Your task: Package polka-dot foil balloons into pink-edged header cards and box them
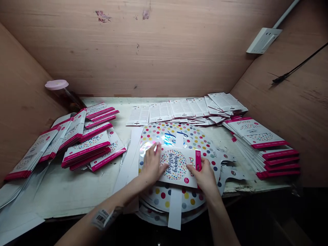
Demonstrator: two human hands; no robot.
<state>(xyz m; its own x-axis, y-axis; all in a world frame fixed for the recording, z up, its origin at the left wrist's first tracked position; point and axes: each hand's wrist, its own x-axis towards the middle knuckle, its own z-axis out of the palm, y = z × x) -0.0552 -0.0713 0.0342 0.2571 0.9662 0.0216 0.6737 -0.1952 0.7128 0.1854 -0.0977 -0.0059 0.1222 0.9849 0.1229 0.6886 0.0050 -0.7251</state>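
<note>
Overhanging the table's (97,191) front edge, a polka-dot balloon stack (198,138) carries the birthday packet (176,167), long axis left to right between the hands: left hand (152,164) spread over its left end, right hand (205,176) pinching its pink right end.

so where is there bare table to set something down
Biggest: bare table at front left, between the left balloon packets and white strips, partly under the left forearm. A smaller patch separates the polka-dot balloons from the right packets. Centre and back right are crowded.
</note>
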